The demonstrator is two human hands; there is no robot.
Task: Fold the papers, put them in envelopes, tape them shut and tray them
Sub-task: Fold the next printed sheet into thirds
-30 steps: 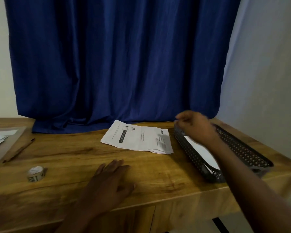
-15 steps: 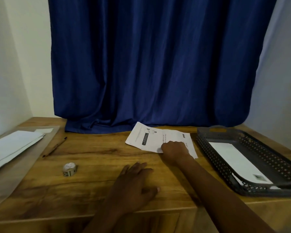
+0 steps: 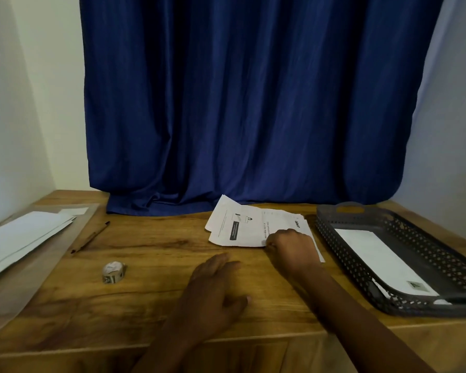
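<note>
Right hand now on the next sheet – one envelope already trayed.

Left to right: spare envelopes (image 3: 24,235) lie at the desk's (image 3: 151,300) left edge, a pen (image 3: 90,237) beside them, the tape roll (image 3: 114,272) nearer the front edge. My left hand (image 3: 213,294) rests flat, fingers spread, holding nothing. My right hand (image 3: 289,247) – over the tray a second ago – now pinches the front edge of the papers (image 3: 242,227) near the back edge. The tray (image 3: 334,232) at the right edge holds one envelope (image 3: 382,259). Nothing obstructs folding.
</note>
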